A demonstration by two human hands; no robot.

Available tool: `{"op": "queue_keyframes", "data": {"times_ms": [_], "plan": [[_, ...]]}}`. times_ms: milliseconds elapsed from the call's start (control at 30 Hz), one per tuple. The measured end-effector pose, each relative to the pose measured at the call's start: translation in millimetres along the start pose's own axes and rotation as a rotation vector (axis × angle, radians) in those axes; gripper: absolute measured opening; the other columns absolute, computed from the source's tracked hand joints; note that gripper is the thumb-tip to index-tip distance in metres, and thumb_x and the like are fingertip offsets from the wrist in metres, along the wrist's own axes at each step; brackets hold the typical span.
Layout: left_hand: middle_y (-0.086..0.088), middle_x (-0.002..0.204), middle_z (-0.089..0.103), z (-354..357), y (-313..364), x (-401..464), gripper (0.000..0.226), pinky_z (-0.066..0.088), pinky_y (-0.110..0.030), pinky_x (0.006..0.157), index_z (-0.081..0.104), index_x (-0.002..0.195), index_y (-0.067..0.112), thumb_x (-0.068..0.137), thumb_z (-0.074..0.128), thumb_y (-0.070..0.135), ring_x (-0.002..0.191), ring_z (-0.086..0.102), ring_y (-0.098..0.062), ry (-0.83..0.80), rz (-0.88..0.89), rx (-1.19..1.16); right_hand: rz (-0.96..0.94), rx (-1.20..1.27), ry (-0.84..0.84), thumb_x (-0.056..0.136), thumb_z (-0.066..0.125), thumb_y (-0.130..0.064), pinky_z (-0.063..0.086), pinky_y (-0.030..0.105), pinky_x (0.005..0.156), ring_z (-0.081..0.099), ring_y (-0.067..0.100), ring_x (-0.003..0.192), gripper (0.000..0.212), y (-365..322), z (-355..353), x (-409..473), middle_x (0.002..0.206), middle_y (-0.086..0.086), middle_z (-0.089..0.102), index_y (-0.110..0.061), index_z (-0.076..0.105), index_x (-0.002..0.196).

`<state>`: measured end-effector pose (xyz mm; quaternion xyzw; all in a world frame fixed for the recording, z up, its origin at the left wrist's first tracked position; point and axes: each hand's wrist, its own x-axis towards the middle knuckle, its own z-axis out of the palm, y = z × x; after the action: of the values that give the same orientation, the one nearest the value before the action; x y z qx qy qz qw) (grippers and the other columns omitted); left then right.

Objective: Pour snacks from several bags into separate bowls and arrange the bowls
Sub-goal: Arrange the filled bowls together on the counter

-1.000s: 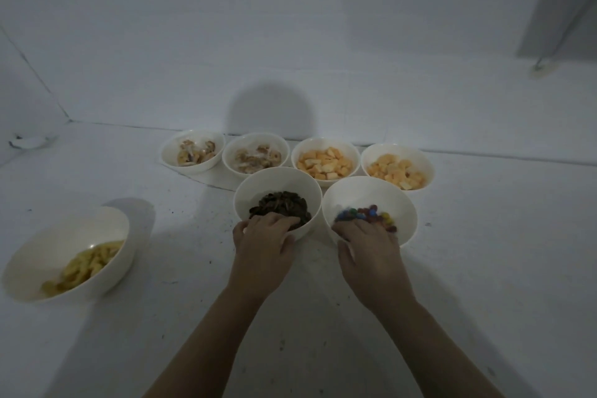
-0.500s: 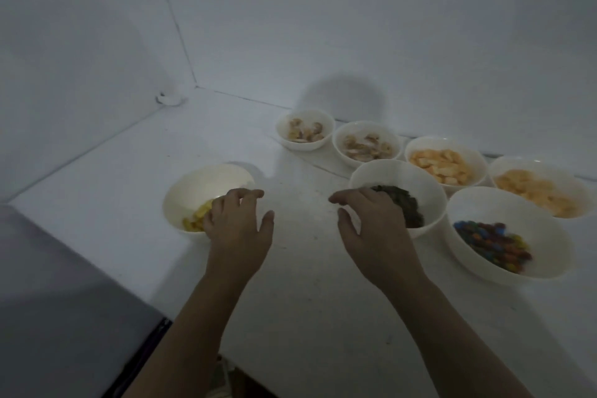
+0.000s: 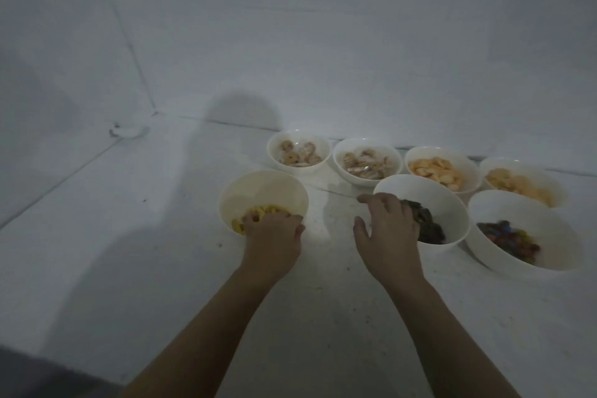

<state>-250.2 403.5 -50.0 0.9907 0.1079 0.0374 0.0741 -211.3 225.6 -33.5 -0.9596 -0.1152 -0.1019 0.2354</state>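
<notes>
A white bowl of yellow snack pieces point(image 3: 258, 184) stands left of the group. My left hand point(image 3: 273, 236) grips its near rim, fingers curled over the edge onto the snacks. My right hand point(image 3: 387, 229) is spread with relaxed fingers at the left rim of the bowl of dark snacks point(image 3: 423, 191); whether it touches the rim I cannot tell. To the right of that stands the bowl of coloured candies point(image 3: 517, 207).
Several bowls line the back wall: two with pale ring snacks point(image 3: 298, 139) point(image 3: 366, 144) and two with orange pieces point(image 3: 458, 160) point(image 3: 542, 171). A small white object point(image 3: 127, 132) lies in the left corner. The table's edge point(image 3: 64, 371) runs at bottom left.
My hands left the dark and candy bowls. The left hand reached the yellow bowl and took its rim; the bowl now sits closer to the group. The right hand moved to the dark bowl's left side.
</notes>
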Motion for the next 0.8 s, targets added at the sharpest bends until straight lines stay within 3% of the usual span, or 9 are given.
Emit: {"op": "queue_keyframes", "data": {"times_ms": [100,267,600,800], "plan": [[0.006,0.117,0.064,7.9,7.0,20.4,0.042,0.033,-0.042,0.094,0.062,0.122,0.03,0.098,0.028,0.039,0.106,0.058,-0.021,0.026,0.148,-0.086,0.113,-0.077,-0.023,0.099,0.051,-0.03,0.039,0.051,0.102,0.046,0.031,0.128,0.04,6.7,9.5,5.3,0.139,0.006,0.05,-0.019,0.051,0.138],[0.007,0.114,0.065,11.8,26.6,39.8,0.034,0.034,-0.038,0.091,0.064,0.117,0.029,0.102,0.034,0.035,0.106,0.057,-0.019,0.022,0.262,-0.104,0.135,-0.139,0.079,0.089,0.063,-0.007,0.051,0.049,0.085,0.063,0.038,0.105,0.037,19.1,26.0,5.1,0.117,0.016,0.066,-0.007,0.063,0.126],[0.005,0.098,0.071,20.7,52.3,50.7,0.03,0.034,-0.035,0.086,0.067,0.105,0.027,0.1,0.039,0.036,0.093,0.061,-0.019,0.082,0.297,-0.205,0.082,-0.098,0.145,0.083,0.064,0.003,0.053,0.046,0.072,0.066,0.037,0.087,0.035,27.8,30.8,11.5,0.101,0.012,0.072,-0.009,0.07,0.115],[0.004,0.096,0.07,22.5,62.1,52.5,0.029,0.034,-0.036,0.085,0.067,0.104,0.027,0.099,0.039,0.034,0.094,0.062,-0.02,0.08,0.309,-0.227,0.047,-0.067,0.183,0.085,0.061,0.002,0.051,0.045,0.075,0.066,0.035,0.091,0.037,28.8,33.2,15.7,0.104,0.011,0.072,-0.011,0.07,0.118]]}}
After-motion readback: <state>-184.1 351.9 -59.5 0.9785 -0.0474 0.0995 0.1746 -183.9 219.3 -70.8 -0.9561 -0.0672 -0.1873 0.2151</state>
